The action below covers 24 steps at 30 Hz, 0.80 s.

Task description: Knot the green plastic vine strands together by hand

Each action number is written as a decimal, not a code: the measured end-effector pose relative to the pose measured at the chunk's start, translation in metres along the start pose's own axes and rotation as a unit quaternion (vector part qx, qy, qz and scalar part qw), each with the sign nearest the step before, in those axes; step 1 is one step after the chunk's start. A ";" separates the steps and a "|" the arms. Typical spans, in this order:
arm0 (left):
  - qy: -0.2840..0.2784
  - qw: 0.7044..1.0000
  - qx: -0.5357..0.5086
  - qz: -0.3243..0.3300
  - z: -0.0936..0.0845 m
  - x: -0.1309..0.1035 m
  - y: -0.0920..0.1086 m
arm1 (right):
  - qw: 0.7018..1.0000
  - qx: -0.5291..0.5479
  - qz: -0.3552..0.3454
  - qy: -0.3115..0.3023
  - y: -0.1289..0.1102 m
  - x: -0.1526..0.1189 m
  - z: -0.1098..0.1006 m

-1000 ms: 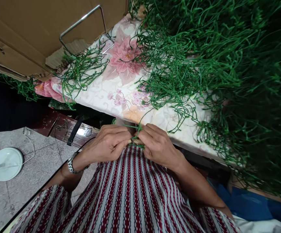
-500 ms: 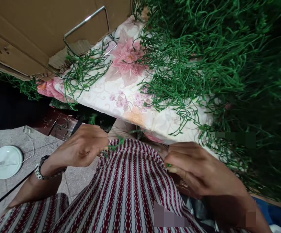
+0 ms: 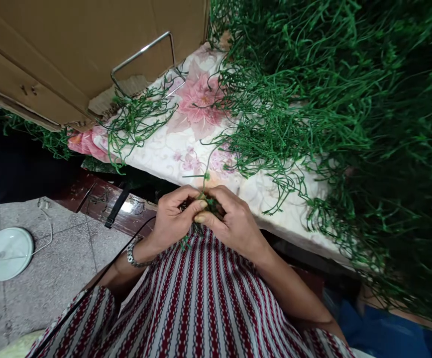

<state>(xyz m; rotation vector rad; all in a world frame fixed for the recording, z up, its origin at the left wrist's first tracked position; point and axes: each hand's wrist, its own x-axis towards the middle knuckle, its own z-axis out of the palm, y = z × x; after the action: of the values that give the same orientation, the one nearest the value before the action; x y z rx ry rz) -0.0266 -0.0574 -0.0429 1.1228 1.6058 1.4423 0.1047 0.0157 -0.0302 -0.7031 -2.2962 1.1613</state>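
My left hand and my right hand meet over my lap, at the near edge of the cloth-covered table. Both are closed, thumbs and fingertips pinching a thin green stem between them. This stem rises from the fingertips, with a short side shoot pointing left. More green bits show under the fingers and below my left hand, partly hidden. Beyond my right hand a large tangled heap of similar green stems covers the table's right side. A smaller bunch of stems lies at the left.
A brown cardboard box stands at the back left, with a bent metal frame against it. Flowered cloth covers the table. A dark red bench and a white round object on the floor are at left.
My hands were apart, each closed around green bits. They have come together in the middle, and a stem now stands up between the fingertips. The view has shifted slightly.
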 end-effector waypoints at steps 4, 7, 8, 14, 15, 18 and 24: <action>0.042 0.984 -0.157 -0.077 0.007 -0.001 -0.003 | 1.000 0.012 0.006 -0.009 0.004 -0.003 0.007; 0.084 0.947 -0.275 -0.141 0.009 0.000 -0.001 | 0.999 -0.034 -0.016 -0.018 0.006 -0.006 0.010; 0.092 0.936 -0.298 -0.160 0.009 0.001 -0.001 | 0.998 -0.051 -0.028 -0.019 0.006 -0.007 0.012; 0.118 0.897 -0.367 -0.218 0.013 0.005 0.004 | 0.985 -0.127 -0.115 -0.003 0.007 -0.011 0.023; 0.127 0.894 -0.371 -0.215 0.015 0.005 0.005 | 0.981 -0.148 -0.122 0.004 0.006 -0.012 0.024; 0.139 0.895 -0.371 -0.203 0.017 0.007 0.006 | 0.969 -0.204 -0.136 0.021 0.002 -0.013 0.026; 0.131 0.904 -0.363 -0.184 0.017 0.007 0.009 | 0.971 -0.189 -0.144 0.031 -0.006 -0.015 0.027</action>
<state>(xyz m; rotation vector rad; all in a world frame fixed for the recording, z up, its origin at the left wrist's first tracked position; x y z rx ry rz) -0.0121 -0.0447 -0.0357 0.1892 1.1725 1.7478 0.0982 -0.0121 -0.0424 -0.5013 -2.4894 0.5682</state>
